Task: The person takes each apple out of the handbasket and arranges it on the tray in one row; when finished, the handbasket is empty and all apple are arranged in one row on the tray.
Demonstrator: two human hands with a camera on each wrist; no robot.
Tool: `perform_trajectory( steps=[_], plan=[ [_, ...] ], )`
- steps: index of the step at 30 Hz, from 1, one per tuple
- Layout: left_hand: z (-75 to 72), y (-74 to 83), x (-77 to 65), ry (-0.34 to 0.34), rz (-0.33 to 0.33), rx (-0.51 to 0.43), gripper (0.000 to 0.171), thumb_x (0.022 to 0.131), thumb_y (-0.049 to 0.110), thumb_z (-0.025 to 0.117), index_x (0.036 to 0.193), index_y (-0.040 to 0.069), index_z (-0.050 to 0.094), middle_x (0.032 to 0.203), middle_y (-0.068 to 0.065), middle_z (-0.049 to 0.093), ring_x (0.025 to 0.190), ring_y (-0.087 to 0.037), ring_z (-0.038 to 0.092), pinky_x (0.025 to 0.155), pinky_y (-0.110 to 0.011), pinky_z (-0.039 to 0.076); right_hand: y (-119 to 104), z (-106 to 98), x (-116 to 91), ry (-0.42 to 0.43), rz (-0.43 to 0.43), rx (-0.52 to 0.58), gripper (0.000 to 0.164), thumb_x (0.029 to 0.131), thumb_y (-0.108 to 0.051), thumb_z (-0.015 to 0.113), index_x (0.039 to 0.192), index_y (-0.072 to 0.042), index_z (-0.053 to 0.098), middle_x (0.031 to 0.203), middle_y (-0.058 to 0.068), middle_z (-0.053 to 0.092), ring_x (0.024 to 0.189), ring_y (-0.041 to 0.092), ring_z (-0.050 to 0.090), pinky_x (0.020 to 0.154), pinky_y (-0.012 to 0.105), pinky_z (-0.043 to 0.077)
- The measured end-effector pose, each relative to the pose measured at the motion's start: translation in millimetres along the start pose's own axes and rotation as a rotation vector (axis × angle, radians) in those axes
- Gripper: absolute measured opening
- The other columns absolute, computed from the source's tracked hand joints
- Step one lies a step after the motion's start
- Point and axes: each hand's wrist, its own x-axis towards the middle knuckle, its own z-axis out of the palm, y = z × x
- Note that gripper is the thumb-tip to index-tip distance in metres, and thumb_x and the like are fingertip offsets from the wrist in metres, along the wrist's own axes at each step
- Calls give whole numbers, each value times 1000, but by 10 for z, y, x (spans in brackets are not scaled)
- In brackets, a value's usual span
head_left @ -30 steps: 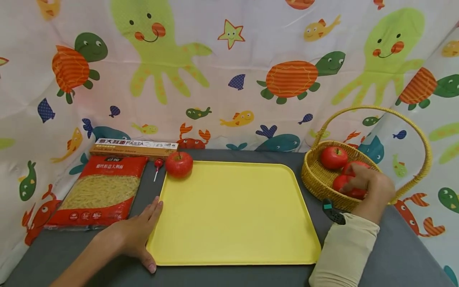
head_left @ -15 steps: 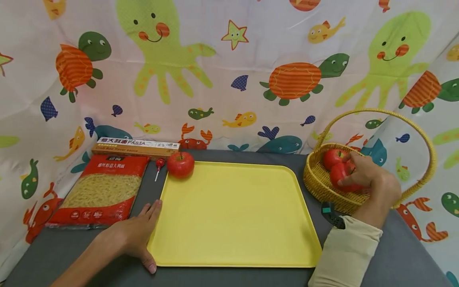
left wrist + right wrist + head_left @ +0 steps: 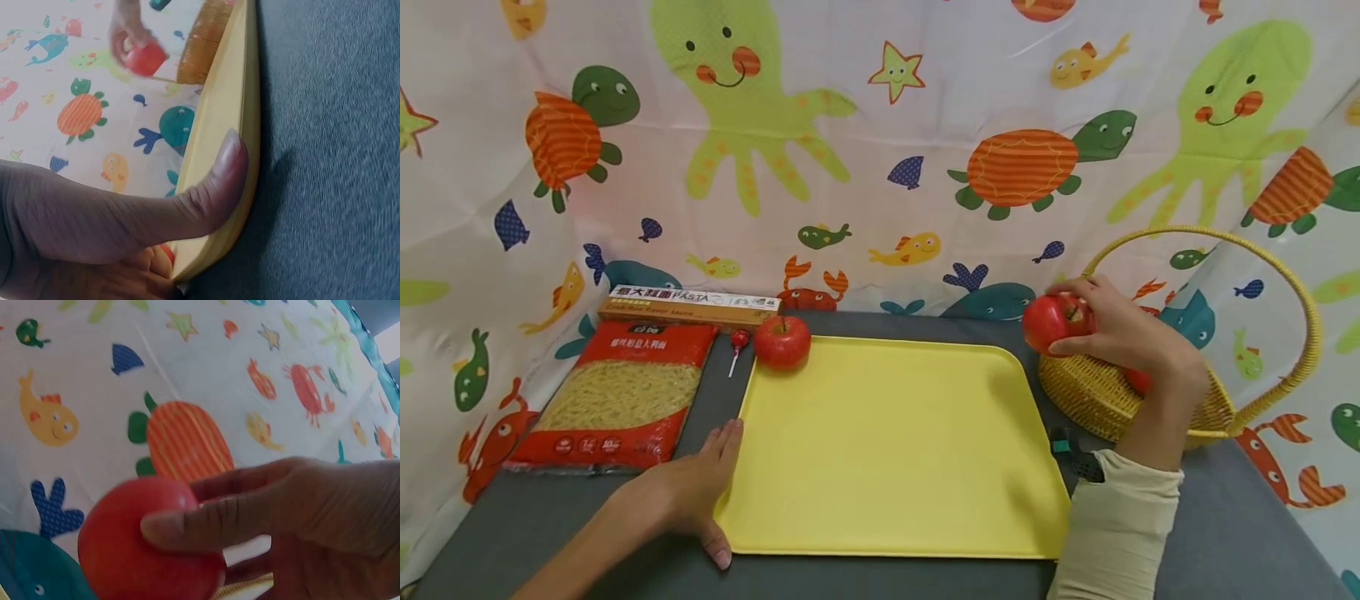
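My right hand [image 3: 1123,329] grips a red apple [image 3: 1056,323] above the left rim of the wicker basket [image 3: 1078,400]. In the right wrist view the thumb lies across that apple [image 3: 144,544], with the other fingers behind it. Part of another red apple [image 3: 1138,381] shows in the basket, mostly hidden by the wrist. My left hand [image 3: 692,483] rests at the left edge of the yellow tray [image 3: 895,450], fingers straight. The left wrist view has the thumb [image 3: 212,181] against the tray's rim. One apple [image 3: 782,342] sits at the tray's back left corner.
Left of the tray lie a red bag of pasta [image 3: 617,396] and a lollipop [image 3: 738,346]. A long pasta box [image 3: 692,307] stands behind them. The basket's tall handle [image 3: 1303,333] arches at the right, and a printed cloth [image 3: 865,167] hangs behind the table.
My right hand has taken an apple out of the basket, lifting it up and to the left. The left hand stays at the tray's edge. The head view has shifted slightly.
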Motion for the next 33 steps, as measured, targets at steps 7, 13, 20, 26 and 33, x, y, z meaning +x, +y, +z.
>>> perform_trajectory(
  steps=[7, 13, 20, 26, 33],
  plan=[
    [16, -27, 35, -34, 8, 12, 171, 43, 69, 94, 165, -6, 1, 173, -31, 2, 160, -53, 10, 121, -71, 24, -373, 202, 346, 5, -237, 19, 66, 89, -20, 85, 147, -10, 53, 141, 18, 47, 127, 36, 50, 101, 59, 54],
    [19, -15, 50, -33, 7, 12, 169, 43, 65, 96, 165, -5, 2, 173, -32, 5, 159, -54, 11, 120, -73, 26, -625, 462, 670, -37, -343, 41, 68, 90, -13, 83, 150, -9, 51, 138, 19, 46, 124, 35, 54, 101, 56, 55],
    [98, -109, 110, -14, 5, 33, 175, 37, 75, 91, 167, -1, 1, 176, -25, 2, 163, -47, 9, 123, -68, 28, -874, 786, 966, -83, -397, 119, 69, 94, -12, 79, 155, -12, 47, 146, 17, 42, 129, 34, 53, 106, 53, 54],
    [28, 14, 26, -15, 14, 34, 169, 44, 62, 98, 165, -6, 2, 174, -31, 4, 160, -53, 11, 122, -68, 28, -1032, 1089, 1135, -177, -359, 136, 66, 100, -20, 72, 158, -18, 43, 150, 14, 40, 132, 32, 50, 108, 50, 53],
    [-87, 181, -118, -13, 37, 43, 161, 49, 50, 101, 162, -13, 5, 170, -38, 7, 156, -59, 14, 119, -71, 29, -1132, 1460, 1300, -231, -389, 11, 65, 103, -23, 66, 161, -16, 37, 150, 17, 38, 135, 33, 46, 110, 51, 50]
  ],
)
